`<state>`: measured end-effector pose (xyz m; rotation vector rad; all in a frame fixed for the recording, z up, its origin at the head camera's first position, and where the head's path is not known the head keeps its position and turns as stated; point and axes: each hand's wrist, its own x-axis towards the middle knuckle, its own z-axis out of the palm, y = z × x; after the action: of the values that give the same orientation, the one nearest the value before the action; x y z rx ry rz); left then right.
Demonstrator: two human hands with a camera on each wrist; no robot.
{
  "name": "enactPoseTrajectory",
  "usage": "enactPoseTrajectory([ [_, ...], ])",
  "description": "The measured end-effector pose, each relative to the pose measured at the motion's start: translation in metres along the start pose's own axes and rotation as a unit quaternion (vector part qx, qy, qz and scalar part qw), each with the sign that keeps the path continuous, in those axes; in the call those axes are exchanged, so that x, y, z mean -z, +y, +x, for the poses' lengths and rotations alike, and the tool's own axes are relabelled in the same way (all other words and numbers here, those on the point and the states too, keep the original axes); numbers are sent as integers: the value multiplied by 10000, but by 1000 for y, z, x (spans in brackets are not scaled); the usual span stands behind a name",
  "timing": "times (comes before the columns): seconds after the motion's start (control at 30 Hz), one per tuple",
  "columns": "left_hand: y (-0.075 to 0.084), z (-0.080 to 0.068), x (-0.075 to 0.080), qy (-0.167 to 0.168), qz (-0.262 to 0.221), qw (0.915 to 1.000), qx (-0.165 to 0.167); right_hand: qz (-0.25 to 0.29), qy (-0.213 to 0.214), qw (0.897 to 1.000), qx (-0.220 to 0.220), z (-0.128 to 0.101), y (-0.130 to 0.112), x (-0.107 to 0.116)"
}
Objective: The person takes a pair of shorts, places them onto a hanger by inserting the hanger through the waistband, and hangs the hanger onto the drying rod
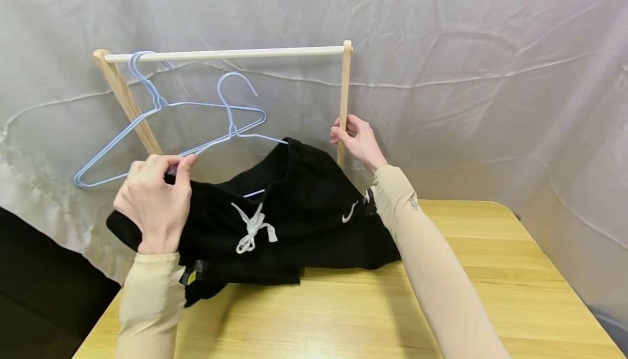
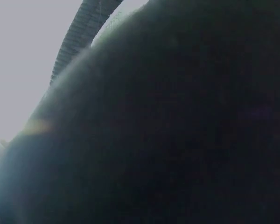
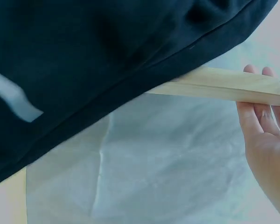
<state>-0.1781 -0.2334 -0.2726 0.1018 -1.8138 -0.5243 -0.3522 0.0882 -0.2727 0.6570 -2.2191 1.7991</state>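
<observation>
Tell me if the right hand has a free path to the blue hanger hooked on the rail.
Probably yes: right hand grips the rack's post, and above the black shorts nothing blocks the way to the hanger.

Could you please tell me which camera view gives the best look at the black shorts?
The head view: it shows the black shorts whole, on the blue hanger, with the left hand gripping one end. The left wrist view is filled with blurred dark cloth; the right wrist view shows only a black edge crossing the wooden post.

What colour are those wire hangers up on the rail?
The wire hangers are pale blue, hanging against the grey backdrop. The head view shows them best.
</observation>
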Motion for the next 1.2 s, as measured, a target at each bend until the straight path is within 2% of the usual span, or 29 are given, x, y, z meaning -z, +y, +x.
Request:
enactPoseTrajectory([
  [0.3, -5, 35, 6, 211, 349, 9991, 112, 65, -6, 10000, 24, 0, 0, -1],
  [0.63, -1, 58, 6, 586, 688, 9958, -125, 71, 19, 10000, -9, 0, 0, -3],
  [0.8, 2, 70, 6, 971, 711, 9926, -169, 83, 45, 10000, -17, 0, 0, -3],
  [0.97, 4, 80, 2, 1380, 683, 9881, -45, 4, 59, 10000, -14, 2, 0, -4],
  [1.2, 2, 96, 1, 1423, 731, 9871, 38, 31, 28, 10000, -43, 1, -1, -7],
])
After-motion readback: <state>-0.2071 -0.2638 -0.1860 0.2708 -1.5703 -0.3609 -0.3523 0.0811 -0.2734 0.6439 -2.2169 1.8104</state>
